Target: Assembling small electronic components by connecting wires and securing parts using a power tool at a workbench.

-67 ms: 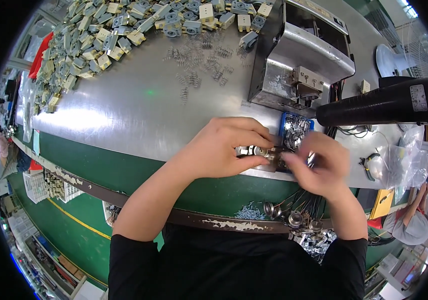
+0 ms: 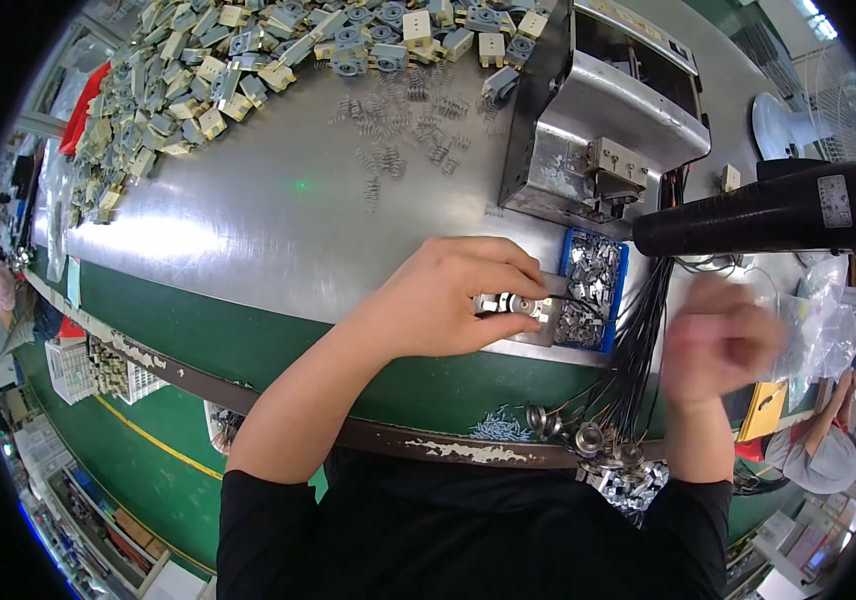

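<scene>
My left hand (image 2: 463, 295) is closed around a small round metal-and-white part (image 2: 518, 303), thumb below it and fingers above. A dark wire end shows beside that part, over a small metal plate (image 2: 551, 318). Just right of it lies a blue tray (image 2: 611, 335) filled with small shiny metal clips (image 2: 593, 270). My right hand (image 2: 723, 345) is off to the right, past a bundle of black wires (image 2: 638, 330). Motion smears its fingers, so whether it holds anything cannot be seen.
Behind the tray stands a metal bench machine (image 2: 608, 120); a black cylindrical tool (image 2: 758, 212) juts in from the right. Loose springs (image 2: 388, 125) and a heap of grey-and-cream blocks (image 2: 198, 90) lie farther back. Metal cups (image 2: 588, 437) and blue pins (image 2: 501, 425) sit near the front edge.
My right hand has moved right, away from the left hand and the tray, uncovering the clips and black wires. The left hand stays in place with its part.
</scene>
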`<state>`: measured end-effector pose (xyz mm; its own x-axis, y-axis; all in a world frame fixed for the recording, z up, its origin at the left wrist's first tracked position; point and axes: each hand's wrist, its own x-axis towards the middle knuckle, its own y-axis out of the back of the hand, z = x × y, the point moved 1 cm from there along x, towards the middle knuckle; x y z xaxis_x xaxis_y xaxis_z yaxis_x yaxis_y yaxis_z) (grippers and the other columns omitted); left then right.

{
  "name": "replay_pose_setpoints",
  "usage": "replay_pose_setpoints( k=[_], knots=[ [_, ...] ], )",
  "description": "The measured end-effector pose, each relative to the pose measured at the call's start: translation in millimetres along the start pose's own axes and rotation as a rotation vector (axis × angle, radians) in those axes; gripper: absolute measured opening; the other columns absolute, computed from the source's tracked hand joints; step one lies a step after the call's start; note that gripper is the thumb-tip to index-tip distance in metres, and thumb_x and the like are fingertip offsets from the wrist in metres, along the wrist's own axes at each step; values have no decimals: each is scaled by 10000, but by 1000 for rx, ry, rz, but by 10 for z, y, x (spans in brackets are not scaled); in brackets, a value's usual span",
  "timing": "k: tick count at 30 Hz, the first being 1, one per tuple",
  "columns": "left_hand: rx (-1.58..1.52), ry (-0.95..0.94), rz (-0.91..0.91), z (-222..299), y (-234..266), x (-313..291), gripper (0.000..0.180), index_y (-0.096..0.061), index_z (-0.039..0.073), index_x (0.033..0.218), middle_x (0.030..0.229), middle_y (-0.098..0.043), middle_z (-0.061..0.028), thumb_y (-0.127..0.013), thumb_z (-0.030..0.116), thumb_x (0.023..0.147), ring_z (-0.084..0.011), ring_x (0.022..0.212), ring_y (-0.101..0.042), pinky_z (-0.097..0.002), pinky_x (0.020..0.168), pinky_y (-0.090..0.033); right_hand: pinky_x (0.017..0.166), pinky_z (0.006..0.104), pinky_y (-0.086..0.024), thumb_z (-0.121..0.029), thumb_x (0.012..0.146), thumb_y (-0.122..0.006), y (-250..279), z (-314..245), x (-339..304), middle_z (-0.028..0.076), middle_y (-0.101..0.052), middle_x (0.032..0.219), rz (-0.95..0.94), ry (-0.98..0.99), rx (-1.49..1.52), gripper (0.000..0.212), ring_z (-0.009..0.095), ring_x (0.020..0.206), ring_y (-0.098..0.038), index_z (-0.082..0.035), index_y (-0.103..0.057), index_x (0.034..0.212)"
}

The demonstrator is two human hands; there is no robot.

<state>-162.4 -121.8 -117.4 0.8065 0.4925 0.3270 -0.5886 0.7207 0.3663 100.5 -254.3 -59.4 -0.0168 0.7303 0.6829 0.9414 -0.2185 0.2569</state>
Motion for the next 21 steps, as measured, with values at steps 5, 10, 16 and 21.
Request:
replay_pose_setpoints(
  k=[5,10,16,21],
  knots=[
    [-4,3,-13,-12,-2,12,288,-788,38,998,1058,-758,-99,-897,85,736,-281,1027,-744,-370,854,-604,866,415,-491,-520,998,-602,-247,-23,705,142,-621,1046,755,-330,481,829,266,982,-631,14,-304,1558],
    [-6,22,-12,20,0,8,291,-787,39,1003,1050,-755,-100,-898,84,738,-289,1037,-745,-375,865,-606,820,390,-537,-646,955,-628,-174,254,874,168,-636,1018,-9,-286,500,935,258,859,-658,34,-306,1511],
    [-14,22,-18,22,0,3,291,-785,43,994,1044,-753,-94,-907,89,734,-291,1069,-742,-385,873,-609,659,354,-443,-889,834,-492,-311,127,1242,72,-532,867,270,-356,492,1071,184,678,-523,-30,-383,1465],
    [-9,14,-20,9,2,19,288,-784,38,988,1043,-754,-94,-907,90,732,-294,1074,-743,-388,870,-610,588,337,-427,-963,793,-397,-301,114,1304,66,-524,782,268,-184,141,1133,169,591,-486,-17,-436,1416]
  ],
)
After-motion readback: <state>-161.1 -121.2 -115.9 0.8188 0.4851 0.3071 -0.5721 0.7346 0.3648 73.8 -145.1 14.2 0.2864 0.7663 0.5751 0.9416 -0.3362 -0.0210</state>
